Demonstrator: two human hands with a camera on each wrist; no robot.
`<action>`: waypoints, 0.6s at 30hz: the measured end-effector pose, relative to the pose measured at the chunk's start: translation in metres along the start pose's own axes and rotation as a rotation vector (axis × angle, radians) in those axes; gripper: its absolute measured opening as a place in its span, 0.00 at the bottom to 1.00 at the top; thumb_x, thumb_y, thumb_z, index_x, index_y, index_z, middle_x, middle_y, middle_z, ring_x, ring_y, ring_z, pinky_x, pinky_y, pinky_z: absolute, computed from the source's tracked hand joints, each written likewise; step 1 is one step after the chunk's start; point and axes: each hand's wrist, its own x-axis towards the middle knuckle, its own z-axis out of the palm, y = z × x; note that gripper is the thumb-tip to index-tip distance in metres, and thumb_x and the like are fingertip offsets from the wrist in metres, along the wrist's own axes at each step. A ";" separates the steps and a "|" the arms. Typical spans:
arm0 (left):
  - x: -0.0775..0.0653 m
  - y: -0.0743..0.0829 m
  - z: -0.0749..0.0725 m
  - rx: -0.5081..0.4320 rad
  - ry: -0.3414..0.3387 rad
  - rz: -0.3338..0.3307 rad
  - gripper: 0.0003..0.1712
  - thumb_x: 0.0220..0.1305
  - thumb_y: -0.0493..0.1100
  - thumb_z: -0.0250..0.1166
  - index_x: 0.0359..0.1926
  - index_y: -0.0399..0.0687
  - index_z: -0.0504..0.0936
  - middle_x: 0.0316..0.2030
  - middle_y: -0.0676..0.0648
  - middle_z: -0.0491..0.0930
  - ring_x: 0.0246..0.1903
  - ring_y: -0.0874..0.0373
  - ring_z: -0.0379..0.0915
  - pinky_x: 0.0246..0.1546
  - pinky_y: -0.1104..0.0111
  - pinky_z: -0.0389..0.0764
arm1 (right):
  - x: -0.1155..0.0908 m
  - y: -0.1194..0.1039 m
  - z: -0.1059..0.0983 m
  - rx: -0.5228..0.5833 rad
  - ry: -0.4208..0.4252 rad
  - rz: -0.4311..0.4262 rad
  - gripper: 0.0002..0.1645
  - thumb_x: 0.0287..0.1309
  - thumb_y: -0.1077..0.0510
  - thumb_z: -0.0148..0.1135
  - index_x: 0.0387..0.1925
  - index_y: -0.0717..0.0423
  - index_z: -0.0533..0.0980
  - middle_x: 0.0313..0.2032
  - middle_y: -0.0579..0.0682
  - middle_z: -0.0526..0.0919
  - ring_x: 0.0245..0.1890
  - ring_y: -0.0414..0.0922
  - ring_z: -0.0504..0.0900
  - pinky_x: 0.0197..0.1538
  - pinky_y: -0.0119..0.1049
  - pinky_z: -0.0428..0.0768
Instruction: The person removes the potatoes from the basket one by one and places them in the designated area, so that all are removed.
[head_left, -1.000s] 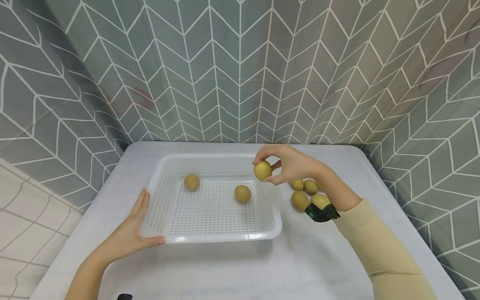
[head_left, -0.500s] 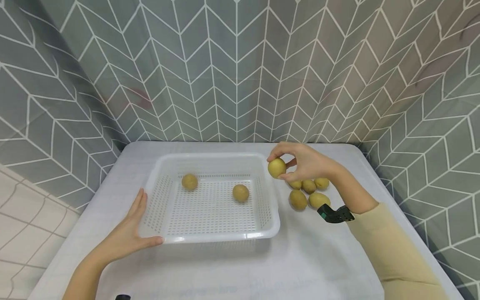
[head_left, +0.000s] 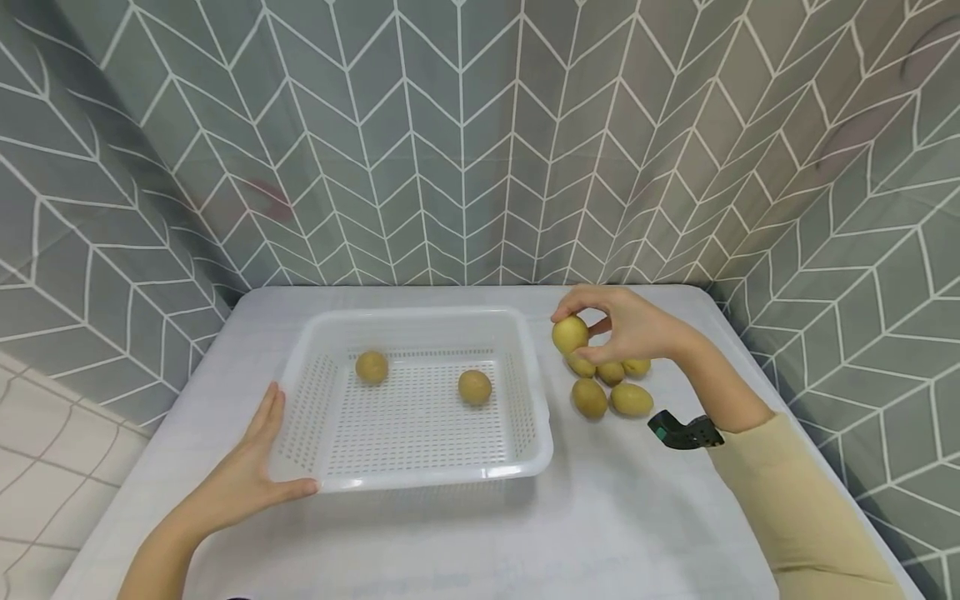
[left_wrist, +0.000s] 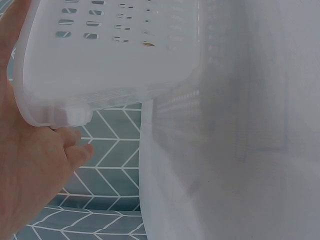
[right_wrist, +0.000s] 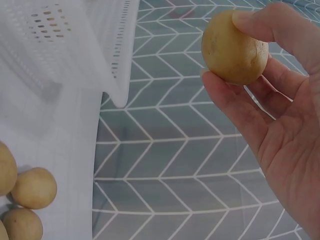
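A white perforated plastic basket (head_left: 408, 483) sits on the table with two round potatoes, a left potato (head_left: 372, 367) and a right potato (head_left: 475, 387), inside, apart from each other. My left hand (head_left: 243, 467) grips its front left corner, the thumb along the front rim and the fingers on the left side; some fingertips show below the rim in the left wrist view. To the right of the basket, my right hand (head_left: 637, 323) pinches a yellowish potato (right_wrist: 234, 47) between thumb and fingers. That potato is raised near a group of several potatoes (head_left: 632, 400) on the cloth.
A white cloth (head_left: 420, 550) covers the table. Grey-green curtains (head_left: 465, 150) with white zigzag lines stand behind it and at both sides. A black strap device (head_left: 684, 431) is on the right wrist.
My right hand has moved right with the potato, from over the basket's right rim to beside the loose potatoes. The left hand keeps its place at the basket, and the view shifts slightly.
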 end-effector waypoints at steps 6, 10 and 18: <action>0.001 -0.001 0.000 0.013 0.001 0.011 0.75 0.44 0.52 0.77 0.73 0.38 0.27 0.73 0.41 0.19 0.70 0.30 0.24 0.58 0.30 0.44 | -0.007 0.004 -0.004 -0.003 0.015 -0.001 0.26 0.46 0.65 0.73 0.49 0.52 0.78 0.50 0.47 0.77 0.49 0.44 0.76 0.45 0.39 0.82; 0.001 -0.003 0.001 0.012 0.003 0.011 0.75 0.45 0.51 0.78 0.73 0.38 0.27 0.73 0.42 0.19 0.70 0.30 0.24 0.59 0.30 0.43 | -0.013 0.007 -0.007 -0.022 0.022 0.001 0.26 0.46 0.64 0.74 0.49 0.51 0.77 0.50 0.45 0.77 0.49 0.43 0.76 0.45 0.38 0.82; 0.001 -0.004 0.000 0.010 0.004 0.016 0.76 0.44 0.51 0.78 0.73 0.38 0.27 0.73 0.42 0.19 0.70 0.32 0.23 0.61 0.32 0.41 | -0.029 0.013 -0.016 -0.047 0.061 0.019 0.26 0.46 0.64 0.74 0.50 0.54 0.77 0.49 0.47 0.77 0.46 0.41 0.77 0.45 0.40 0.82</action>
